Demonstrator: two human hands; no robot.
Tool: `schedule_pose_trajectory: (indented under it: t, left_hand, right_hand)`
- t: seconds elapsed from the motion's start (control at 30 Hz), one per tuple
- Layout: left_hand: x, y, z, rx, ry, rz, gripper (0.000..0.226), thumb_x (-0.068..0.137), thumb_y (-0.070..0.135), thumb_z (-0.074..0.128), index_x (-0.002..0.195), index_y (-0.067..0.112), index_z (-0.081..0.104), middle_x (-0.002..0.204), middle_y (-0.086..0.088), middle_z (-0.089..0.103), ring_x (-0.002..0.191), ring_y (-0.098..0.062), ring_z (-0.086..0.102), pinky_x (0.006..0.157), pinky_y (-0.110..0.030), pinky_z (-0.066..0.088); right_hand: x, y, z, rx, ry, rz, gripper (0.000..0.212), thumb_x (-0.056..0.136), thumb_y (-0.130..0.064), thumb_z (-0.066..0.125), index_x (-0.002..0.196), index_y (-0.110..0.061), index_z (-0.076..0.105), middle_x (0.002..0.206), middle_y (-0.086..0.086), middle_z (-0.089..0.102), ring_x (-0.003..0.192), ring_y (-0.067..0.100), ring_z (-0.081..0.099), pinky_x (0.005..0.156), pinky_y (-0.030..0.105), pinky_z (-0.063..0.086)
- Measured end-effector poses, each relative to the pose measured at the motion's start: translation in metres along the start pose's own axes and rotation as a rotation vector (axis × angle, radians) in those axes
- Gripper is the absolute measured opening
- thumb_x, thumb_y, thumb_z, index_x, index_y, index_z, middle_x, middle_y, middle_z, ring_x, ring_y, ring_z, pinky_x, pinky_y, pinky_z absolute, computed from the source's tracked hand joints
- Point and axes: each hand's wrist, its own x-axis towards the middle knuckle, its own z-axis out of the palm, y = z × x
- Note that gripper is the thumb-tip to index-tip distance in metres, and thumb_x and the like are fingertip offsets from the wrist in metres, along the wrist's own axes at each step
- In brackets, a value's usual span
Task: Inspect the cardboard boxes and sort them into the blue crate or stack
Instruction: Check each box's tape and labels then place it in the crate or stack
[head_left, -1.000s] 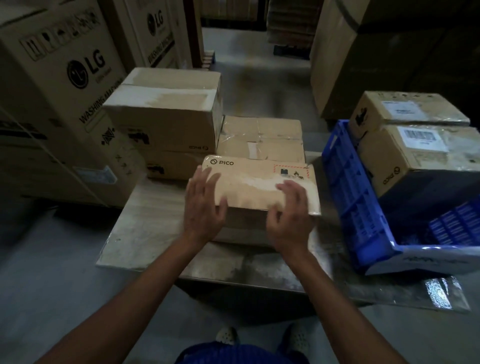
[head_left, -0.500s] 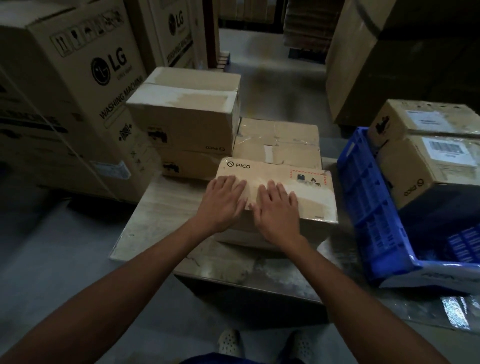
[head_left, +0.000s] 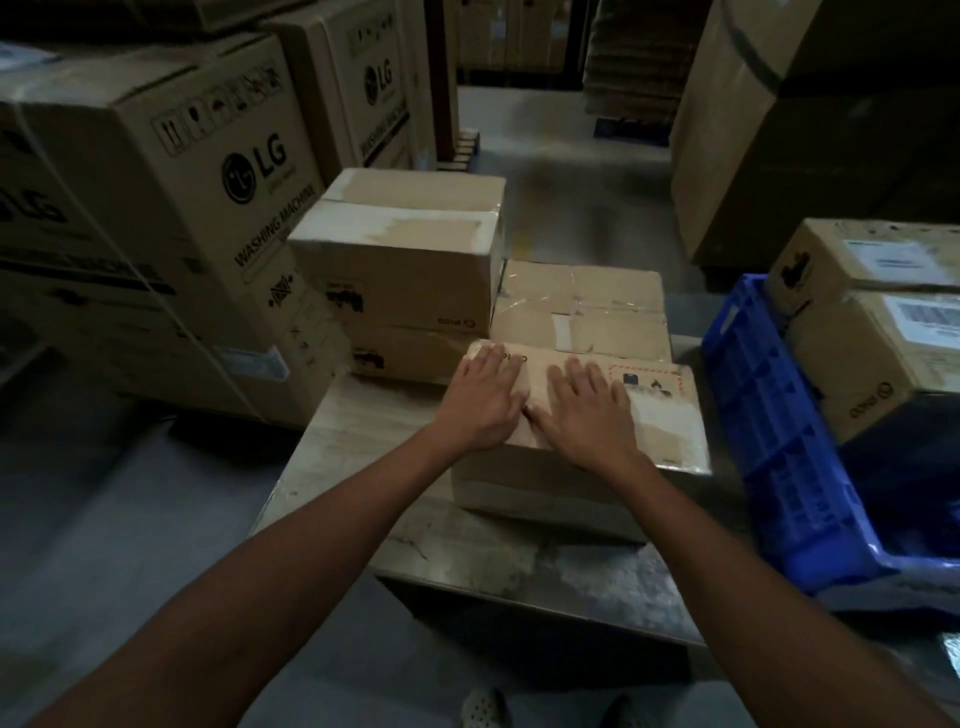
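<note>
- Cardboard box (head_left: 550, 488) is recorded on the worktop (head_left: 457, 551), towards its front edge.
- Left hand (head_left: 483, 402) is laid palm-down on the box top, fingers straight, nothing gripped.
- Right hand (head_left: 589, 415) is laid flat just beside it on the same top, fingers extended, nothing gripped.
- Blue crate (head_left: 769, 447) is noted at the worktop's right edge, just beside the box; a labelled carton (head_left: 872, 358) is seen in it.
- Stack (head_left: 405, 270) of two boxes is noted at the far left corner.

dim light | grey concrete floor (head_left: 130, 519) | LG cartons (head_left: 208, 171) left
</note>
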Motion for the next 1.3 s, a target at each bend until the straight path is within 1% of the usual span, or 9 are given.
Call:
schedule_pose_trajectory:
  t: [0.13, 0.27, 0.43, 0.73, 0.8, 0.9, 1.0, 1.17, 1.3]
  left_hand:
    - [0.006, 0.004, -0.013, 0.078, -0.073, -0.003, 0.056, 0.104, 0.045, 0.032, 0.156, 0.027, 0.024, 0.163, -0.015, 0.019, 0.151, -0.032, 0.014, 0.12, -0.055, 0.015]
    - [0.019, 0.03, -0.024, 0.118, -0.152, 0.081, 0.058, 0.104, 0.044, 0.035, 0.158, 0.03, 0.016, 0.165, -0.015, 0.015, 0.152, -0.033, 0.014, 0.119, -0.06, 0.017]
    - [0.023, 0.09, 0.002, -0.079, -0.069, 0.162, 0.053, 0.106, 0.036, 0.035, 0.157, 0.024, 0.025, 0.165, -0.008, 0.019, 0.153, -0.027, 0.013, 0.121, -0.055, 0.015]
    - [0.031, 0.087, 0.017, -0.018, -0.111, 0.167, 0.054, 0.106, 0.047, 0.026, 0.157, 0.03, 0.023, 0.168, -0.002, 0.009, 0.155, -0.022, 0.003, 0.123, -0.052, 0.003]
    - [0.03, 0.081, 0.013, -0.045, -0.142, 0.208, 0.057, 0.106, 0.048, 0.03, 0.158, 0.03, 0.019, 0.168, -0.003, 0.006, 0.155, -0.022, 0.001, 0.123, -0.05, 0.001]
    - [0.019, 0.073, 0.011, -0.07, -0.115, 0.288, 0.065, 0.102, 0.054, 0.036, 0.159, 0.031, 0.014, 0.168, -0.004, 0.002, 0.154, -0.021, -0.001, 0.123, -0.049, 0.0]
    - [0.017, 0.076, 0.012, 0.101, -0.168, 0.348, 0.064, 0.102, 0.058, 0.028, 0.159, 0.033, 0.011, 0.168, -0.005, -0.004, 0.154, -0.024, -0.006, 0.122, -0.054, -0.002]
    - [0.018, 0.075, 0.01, 0.025, -0.144, 0.271, 0.074, 0.098, 0.066, 0.036, 0.159, 0.035, 0.007, 0.168, -0.005, 0.0, 0.154, -0.024, -0.004, 0.123, -0.058, 0.002]
    - [0.012, 0.061, 0.007, -0.026, 0.119, -0.054, 0.072, 0.097, 0.066, 0.031, 0.158, 0.032, 0.013, 0.167, -0.007, 0.008, 0.154, -0.031, 0.001, 0.119, -0.061, 0.005]
  right_hand:
    - [0.006, 0.002, -0.015, 0.026, -0.095, -0.044, 0.08, 0.096, -0.07, 0.032, 0.161, -0.027, 0.013, 0.17, 0.007, 0.002, 0.156, 0.03, 0.002, 0.123, 0.054, 0.006]
    - [0.0, 0.037, -0.036, 0.204, -0.109, -0.066, 0.084, 0.093, -0.067, 0.051, 0.16, -0.027, 0.019, 0.169, 0.01, 0.012, 0.155, 0.029, 0.011, 0.122, 0.05, 0.018]
    - [-0.016, 0.081, -0.025, 0.111, 0.019, 0.17, 0.08, 0.098, -0.066, 0.036, 0.161, -0.023, 0.014, 0.169, 0.01, 0.008, 0.156, 0.028, 0.005, 0.124, 0.055, 0.009]
    - [-0.017, 0.097, -0.013, 0.134, -0.014, 0.132, 0.08, 0.096, -0.071, 0.03, 0.162, -0.028, 0.01, 0.17, 0.001, -0.001, 0.156, 0.021, -0.004, 0.123, 0.052, 0.003]
    - [-0.02, 0.1, -0.02, 0.226, -0.026, 0.11, 0.076, 0.098, -0.064, 0.04, 0.161, -0.029, 0.016, 0.17, 0.001, 0.002, 0.156, 0.021, -0.003, 0.123, 0.051, 0.004]
    - [-0.035, 0.109, -0.032, 0.584, -0.033, 0.088, 0.065, 0.1, -0.044, 0.054, 0.157, -0.028, 0.028, 0.169, 0.001, 0.009, 0.156, 0.019, 0.002, 0.125, 0.052, 0.01]
    - [-0.046, 0.11, -0.025, 0.336, -0.052, 0.043, 0.069, 0.1, -0.049, 0.051, 0.159, -0.033, 0.02, 0.17, 0.0, -0.001, 0.155, 0.018, -0.011, 0.125, 0.052, 0.01]
    - [-0.048, 0.109, -0.024, 0.307, -0.061, 0.053, 0.072, 0.099, -0.055, 0.048, 0.16, -0.037, 0.014, 0.169, 0.004, -0.014, 0.152, 0.023, -0.022, 0.123, 0.059, 0.008]
    - [-0.055, 0.104, -0.021, 0.496, 0.033, 0.272, 0.099, 0.088, -0.06, 0.065, 0.161, -0.031, 0.004, 0.168, 0.004, -0.019, 0.154, 0.028, -0.015, 0.12, 0.06, 0.013]
